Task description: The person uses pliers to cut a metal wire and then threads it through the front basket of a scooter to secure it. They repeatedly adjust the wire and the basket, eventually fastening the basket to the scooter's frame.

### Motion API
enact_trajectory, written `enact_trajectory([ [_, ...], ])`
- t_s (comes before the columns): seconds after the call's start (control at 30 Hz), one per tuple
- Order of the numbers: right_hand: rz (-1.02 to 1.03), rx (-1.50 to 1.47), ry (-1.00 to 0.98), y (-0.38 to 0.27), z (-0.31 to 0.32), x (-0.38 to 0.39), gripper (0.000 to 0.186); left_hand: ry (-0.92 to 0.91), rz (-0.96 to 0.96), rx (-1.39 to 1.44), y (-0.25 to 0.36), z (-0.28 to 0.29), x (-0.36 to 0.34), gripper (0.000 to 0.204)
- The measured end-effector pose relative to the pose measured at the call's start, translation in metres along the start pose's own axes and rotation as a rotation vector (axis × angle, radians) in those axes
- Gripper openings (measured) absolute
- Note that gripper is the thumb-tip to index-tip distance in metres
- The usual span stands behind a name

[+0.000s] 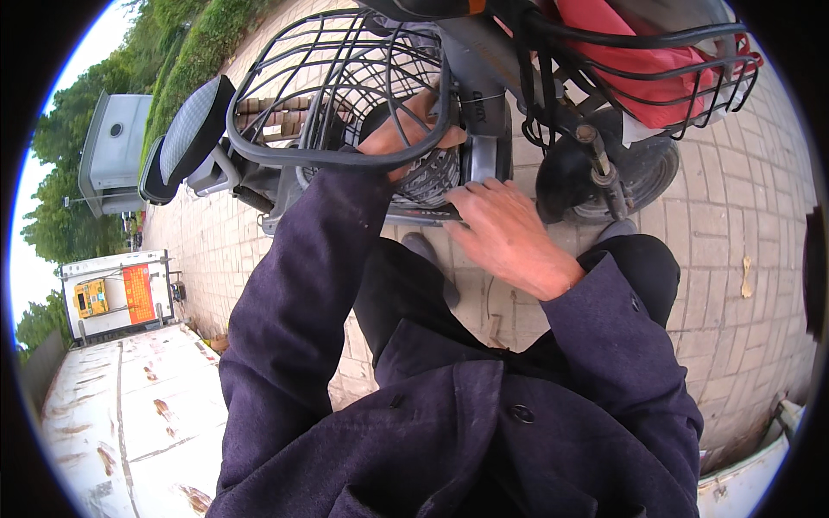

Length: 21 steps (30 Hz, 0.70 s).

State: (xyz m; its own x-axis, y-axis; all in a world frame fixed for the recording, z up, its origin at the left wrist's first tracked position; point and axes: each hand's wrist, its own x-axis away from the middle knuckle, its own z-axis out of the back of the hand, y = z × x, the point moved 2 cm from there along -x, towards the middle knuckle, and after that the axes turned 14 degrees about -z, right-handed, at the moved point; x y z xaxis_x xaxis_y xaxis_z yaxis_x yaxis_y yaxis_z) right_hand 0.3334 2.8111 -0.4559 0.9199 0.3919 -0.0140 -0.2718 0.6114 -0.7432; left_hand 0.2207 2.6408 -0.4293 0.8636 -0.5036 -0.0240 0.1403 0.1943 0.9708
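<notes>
My left hand [404, 131] reaches in behind the curved rim of a black wire basket [337, 158], and the wires cross in front of it. Its thumb points right; the other fingers look bent and are partly hidden, and what they hold I cannot make out. The basket lies tilted over the footwell of a grey electric scooter [488, 147]. Below the left hand is a grey-black netted thing [429, 179], its kind unclear. My right hand [514, 237] is held palm down beside the scooter's lower edge, fingers loosely spread and nothing visible in them.
Upper right, a front basket [708, 116] carries a red bag [635, 82] above the front wheel [643, 164]. A scooter seat [192, 129] stands at upper left. Brick paving [721, 285] lies underfoot. A scuffed white surface [129, 414] fills the lower left.
</notes>
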Motion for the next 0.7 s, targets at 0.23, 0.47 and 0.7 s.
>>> enact_trajectory([
  [0.23, 0.138, 0.314, -0.325, 0.011, -0.026, 0.019, 0.022, -0.022, 0.021, -0.121, 0.004, 0.001, 0.002, 0.078],
  [0.47, 0.157, 0.381, -0.436, 0.009, -0.041, 0.025, 0.023, -0.030, 0.042, -0.218, 0.007, 0.002, 0.002, 0.074],
  [0.7, 0.171, 0.402, -0.381, 0.011, -0.042, 0.023, 0.021, -0.050, 0.016, -0.225, 0.011, 0.001, 0.007, 0.065],
])
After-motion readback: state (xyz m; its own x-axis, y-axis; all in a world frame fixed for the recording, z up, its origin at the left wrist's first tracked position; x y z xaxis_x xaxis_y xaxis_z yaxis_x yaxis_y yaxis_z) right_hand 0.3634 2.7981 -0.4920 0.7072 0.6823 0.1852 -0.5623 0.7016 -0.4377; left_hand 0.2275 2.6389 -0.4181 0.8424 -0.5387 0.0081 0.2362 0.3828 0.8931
